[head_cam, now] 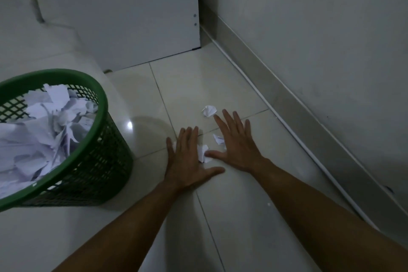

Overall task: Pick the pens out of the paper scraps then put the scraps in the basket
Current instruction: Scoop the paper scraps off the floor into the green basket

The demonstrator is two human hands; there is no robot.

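Observation:
My left hand (187, 157) and my right hand (236, 141) lie flat on the pale tiled floor, fingers straight, side by side. Between them sits a small white paper scrap (202, 153), touched by both hands. Another scrap (218, 138) pokes out from under my right palm's edge. A third crumpled scrap (208, 111) lies just beyond my right fingertips, apart from them. The green mesh basket (103, 104) stands at the left, holding a heap of white paper scraps (42, 126). No pen is in view.
A white cabinet panel (132, 17) stands straight ahead. The grey wall with its metal skirting (309, 104) runs along the right, close to my right arm. A tiny white fleck (269, 204) lies on the tile between my forearms.

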